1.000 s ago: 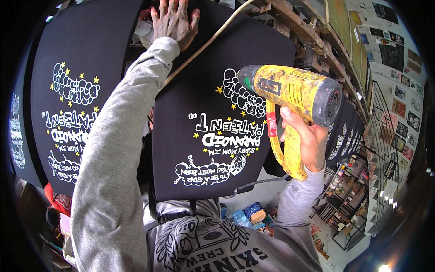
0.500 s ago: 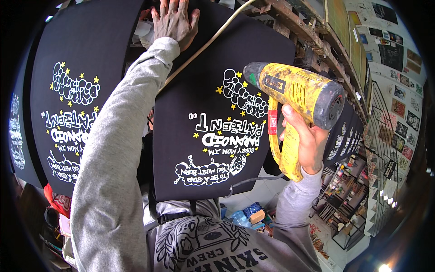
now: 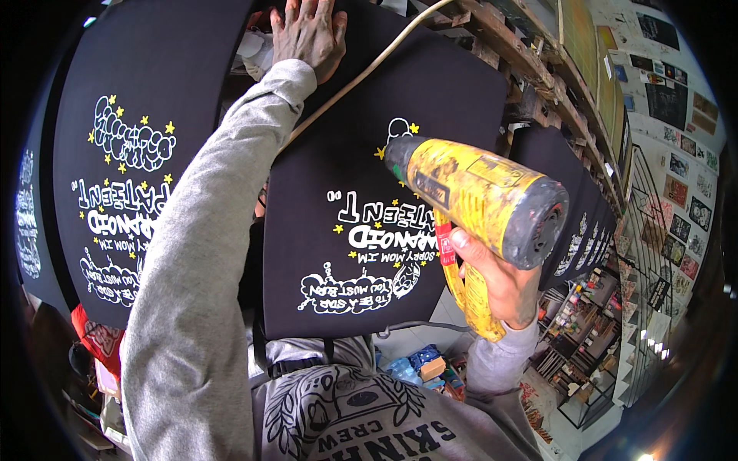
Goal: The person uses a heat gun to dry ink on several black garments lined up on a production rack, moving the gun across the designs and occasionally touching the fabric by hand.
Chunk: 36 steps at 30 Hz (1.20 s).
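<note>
My right hand [image 3: 507, 288] is wrapped round the handle of a worn yellow heat gun [image 3: 469, 184] with a dark nozzle and a dark rear cap. Its nozzle points left over a black fabric panel [image 3: 430, 84] printed with white lettering, cloud-like drawings and yellow stars. The gun covers part of that print; whether the nozzle touches the cloth I cannot tell. Stretched far forward, my left hand [image 3: 309, 38] lies with fingers extended on the panel's far end, with nothing seen in it. A pale cable [image 3: 369, 69] runs slantwise across the panel, beside my left hand.
Similar printed black panels stand on the left [image 3: 146, 69] and on the right [image 3: 546, 169]. A wooden frame [image 3: 500, 46] runs along the far right. Beyond are a wall of small pictures [image 3: 676, 177] and a crowded shelf [image 3: 584, 323]. Blue packages [image 3: 407, 369] lie below the panel.
The heat gun in my right hand has moved left and nearer to me, so its nozzle now covers more of the print. My left hand stays at the panel's far end.
</note>
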Each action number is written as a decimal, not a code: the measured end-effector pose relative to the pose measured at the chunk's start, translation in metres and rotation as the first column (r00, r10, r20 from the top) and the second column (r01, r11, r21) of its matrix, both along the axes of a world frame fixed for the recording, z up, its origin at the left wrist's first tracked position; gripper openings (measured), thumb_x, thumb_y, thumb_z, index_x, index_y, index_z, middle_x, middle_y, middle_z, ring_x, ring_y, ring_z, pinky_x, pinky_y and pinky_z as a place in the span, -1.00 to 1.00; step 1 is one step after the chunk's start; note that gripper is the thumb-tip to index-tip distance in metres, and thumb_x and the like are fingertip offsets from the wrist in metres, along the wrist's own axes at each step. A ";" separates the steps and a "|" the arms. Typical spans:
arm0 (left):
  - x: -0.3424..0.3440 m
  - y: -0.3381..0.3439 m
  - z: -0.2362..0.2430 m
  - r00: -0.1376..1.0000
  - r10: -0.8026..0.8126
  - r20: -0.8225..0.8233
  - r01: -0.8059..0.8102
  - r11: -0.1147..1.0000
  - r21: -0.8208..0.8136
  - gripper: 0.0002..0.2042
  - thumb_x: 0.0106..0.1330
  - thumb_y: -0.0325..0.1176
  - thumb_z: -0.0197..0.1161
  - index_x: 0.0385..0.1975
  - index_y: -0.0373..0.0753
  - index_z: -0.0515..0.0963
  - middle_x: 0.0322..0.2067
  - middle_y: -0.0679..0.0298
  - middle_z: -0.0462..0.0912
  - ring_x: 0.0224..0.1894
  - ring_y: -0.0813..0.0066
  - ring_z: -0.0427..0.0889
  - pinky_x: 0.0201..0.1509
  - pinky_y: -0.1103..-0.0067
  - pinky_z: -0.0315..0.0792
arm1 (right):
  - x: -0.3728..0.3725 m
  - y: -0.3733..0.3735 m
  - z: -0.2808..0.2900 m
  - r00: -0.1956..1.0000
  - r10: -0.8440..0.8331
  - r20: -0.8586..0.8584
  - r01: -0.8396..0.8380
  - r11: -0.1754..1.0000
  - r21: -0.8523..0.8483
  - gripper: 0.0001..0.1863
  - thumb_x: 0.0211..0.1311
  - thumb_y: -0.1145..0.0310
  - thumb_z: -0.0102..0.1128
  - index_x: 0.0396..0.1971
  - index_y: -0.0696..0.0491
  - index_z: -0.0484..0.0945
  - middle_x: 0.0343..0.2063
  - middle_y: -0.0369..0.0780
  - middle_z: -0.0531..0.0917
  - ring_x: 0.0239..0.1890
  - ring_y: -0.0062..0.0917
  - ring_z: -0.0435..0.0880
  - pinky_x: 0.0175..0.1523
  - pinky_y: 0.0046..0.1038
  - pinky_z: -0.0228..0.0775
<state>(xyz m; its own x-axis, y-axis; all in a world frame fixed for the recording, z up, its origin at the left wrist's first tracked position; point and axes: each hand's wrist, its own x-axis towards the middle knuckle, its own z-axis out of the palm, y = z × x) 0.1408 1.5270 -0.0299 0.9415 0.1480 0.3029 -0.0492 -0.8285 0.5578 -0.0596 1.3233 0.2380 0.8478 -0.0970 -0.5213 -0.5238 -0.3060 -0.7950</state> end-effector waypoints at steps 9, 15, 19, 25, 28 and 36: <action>0.002 0.001 -0.002 1.000 0.011 0.014 -0.011 1.000 -0.012 -0.41 0.50 -0.17 0.06 0.50 -0.12 0.22 0.53 0.10 0.17 0.58 -0.11 0.03 0.55 -0.08 -0.01 | -0.002 -0.002 -0.006 0.999 0.034 0.019 -0.033 0.999 -0.026 -0.62 0.24 0.55 0.45 0.04 0.23 0.60 -0.17 -0.21 0.73 -0.28 -0.63 0.69 -0.19 -0.52 0.57; 0.001 0.000 -0.001 1.000 0.008 0.019 -0.008 1.000 -0.025 -0.42 0.50 -0.18 0.06 0.50 -0.13 0.23 0.53 0.10 0.18 0.58 -0.11 0.04 0.54 -0.09 0.00 | 0.000 0.004 -0.002 0.999 -0.040 -0.009 0.040 0.999 0.005 -0.62 0.25 0.61 0.42 0.06 0.24 0.58 -0.16 -0.21 0.72 -0.27 -0.64 0.68 -0.20 -0.55 0.55; 0.002 0.002 -0.003 1.000 0.014 0.027 -0.013 1.000 -0.011 -0.42 0.50 -0.18 0.06 0.50 -0.12 0.23 0.53 0.10 0.17 0.58 -0.11 0.04 0.54 -0.08 0.02 | -0.001 0.000 -0.002 1.000 0.002 -0.008 -0.002 1.000 0.001 -0.63 0.26 0.61 0.41 0.06 0.24 0.58 -0.16 -0.21 0.72 -0.26 -0.64 0.68 -0.20 -0.56 0.55; 0.003 -0.001 -0.007 0.999 0.021 0.038 -0.020 1.000 -0.021 -0.42 0.49 -0.19 0.07 0.50 -0.13 0.23 0.52 0.10 0.18 0.57 -0.11 0.05 0.53 -0.08 0.02 | -0.003 -0.003 -0.006 0.998 0.041 0.040 -0.040 0.999 -0.029 -0.60 0.24 0.58 0.44 0.07 0.23 0.59 -0.15 -0.20 0.73 -0.25 -0.64 0.69 -0.18 -0.57 0.55; 0.004 0.001 -0.010 0.997 0.024 0.067 -0.024 1.000 -0.009 -0.42 0.49 -0.19 0.06 0.50 -0.13 0.23 0.52 0.10 0.19 0.57 -0.11 0.05 0.53 -0.09 0.03 | 0.000 0.002 0.000 1.000 0.005 -0.021 -0.005 1.000 -0.002 -0.60 0.25 0.59 0.43 0.08 0.23 0.59 -0.14 -0.20 0.73 -0.24 -0.63 0.68 -0.19 -0.55 0.55; 0.002 0.002 -0.003 0.998 0.016 0.068 -0.016 1.000 0.003 -0.42 0.49 -0.19 0.06 0.49 -0.17 0.24 0.51 0.07 0.21 0.55 -0.13 0.10 0.53 -0.05 0.03 | -0.004 -0.002 -0.005 0.998 0.022 0.054 -0.021 1.000 -0.011 -0.62 0.24 0.58 0.45 0.05 0.23 0.59 -0.17 -0.21 0.72 -0.27 -0.64 0.67 -0.21 -0.54 0.55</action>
<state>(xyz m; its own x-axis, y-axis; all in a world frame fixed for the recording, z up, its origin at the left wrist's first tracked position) 0.1423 1.5295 -0.0334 0.9161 0.1615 0.3670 -0.0741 -0.8314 0.5508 -0.0632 1.3211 0.2330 0.8768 -0.0841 -0.4734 -0.4733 -0.3253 -0.8187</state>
